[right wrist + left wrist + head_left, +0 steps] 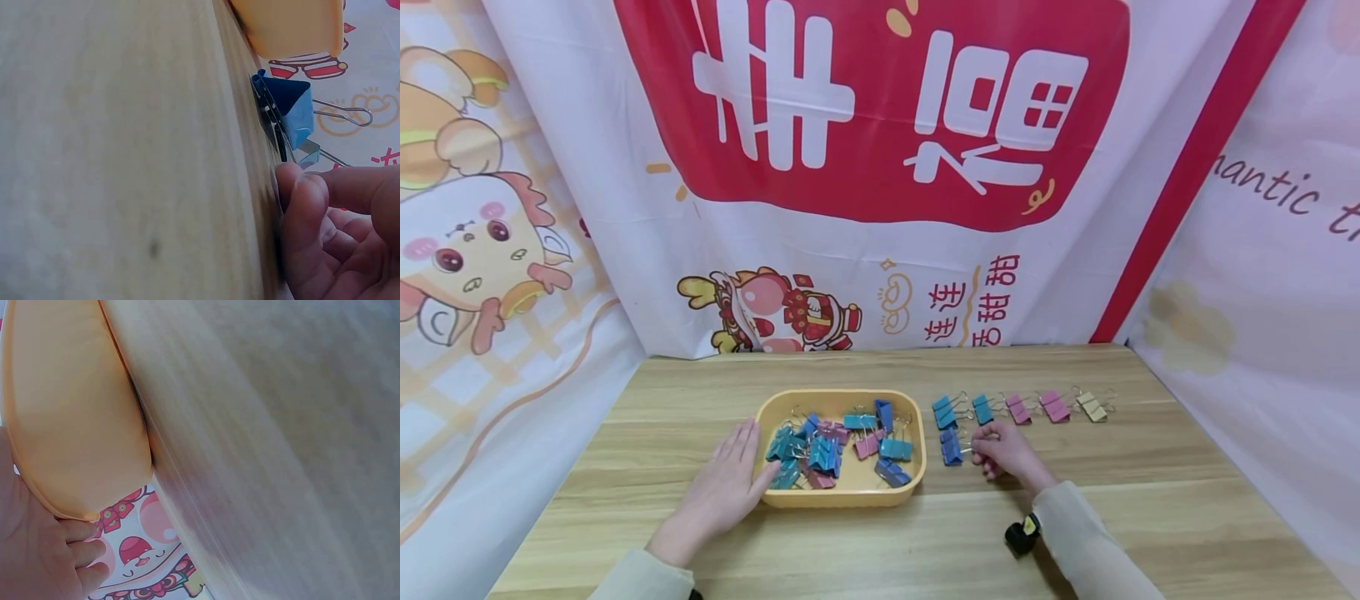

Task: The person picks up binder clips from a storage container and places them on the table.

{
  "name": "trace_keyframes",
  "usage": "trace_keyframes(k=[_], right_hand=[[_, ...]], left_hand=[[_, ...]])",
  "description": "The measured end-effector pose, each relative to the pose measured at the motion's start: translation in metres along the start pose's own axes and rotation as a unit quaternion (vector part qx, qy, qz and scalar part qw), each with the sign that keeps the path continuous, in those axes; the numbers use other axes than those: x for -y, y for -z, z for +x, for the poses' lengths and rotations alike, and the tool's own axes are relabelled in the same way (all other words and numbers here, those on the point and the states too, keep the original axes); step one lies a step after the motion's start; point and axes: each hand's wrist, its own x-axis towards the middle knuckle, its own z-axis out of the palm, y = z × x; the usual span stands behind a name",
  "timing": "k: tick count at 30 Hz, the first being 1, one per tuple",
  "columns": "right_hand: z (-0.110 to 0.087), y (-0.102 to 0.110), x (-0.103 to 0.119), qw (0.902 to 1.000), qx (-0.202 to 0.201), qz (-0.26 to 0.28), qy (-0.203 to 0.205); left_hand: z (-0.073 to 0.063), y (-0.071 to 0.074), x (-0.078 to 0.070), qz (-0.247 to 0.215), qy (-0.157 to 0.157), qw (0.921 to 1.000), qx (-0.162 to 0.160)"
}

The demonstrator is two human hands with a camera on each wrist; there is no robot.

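A yellow plastic tray (842,498) holds several binder clips in blue, teal and pink, lying in a jumble. Against its left side rests my left hand (722,479), fingers straight along the rim; the left wrist view shows the hand (44,556) touching the tray's wall (75,412). To the right of the tray, a blue binder clip (951,447) lies on the table. My right hand (1006,452) pinches its wire handle between thumb and forefinger, also seen in the right wrist view, where the clip (284,106) sits just beyond the fingertips (306,187).
Behind the blue clip a row of binder clips runs rightward: a teal one (945,412), another teal one (982,408), a pink one (1018,409), another pink one (1055,406) and a yellow one (1092,407). Printed cloth (880,250) hangs at the wooden table's (700,383) back edge.
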Motion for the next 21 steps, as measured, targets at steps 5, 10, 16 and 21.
trace_keyframes(k=[5, 10, 16, 21], right_hand=[[0.0010, 0.0008, -0.0013, 0.9997, -0.005, -0.021, 0.008], [0.0015, 0.0024, -0.0021, 0.9995, -0.003, -0.032, 0.006], [0.0017, 0.0041, -0.0021, 0.9994, -0.001, -0.034, 0.003], [-0.0012, 0.0099, 0.0040, 0.9991, 0.000, -0.040, 0.016]], left_hand=[[0.0005, -0.0016, 0.0017, 0.002, 0.002, 1.0000, 0.002], [0.0011, -0.0025, 0.0028, 0.005, 0.000, 1.0000, -0.001], [0.0012, -0.0023, 0.0030, 0.004, -0.003, 1.0000, -0.005], [0.0011, -0.0024, 0.0030, 0.004, -0.003, 1.0000, -0.003]])
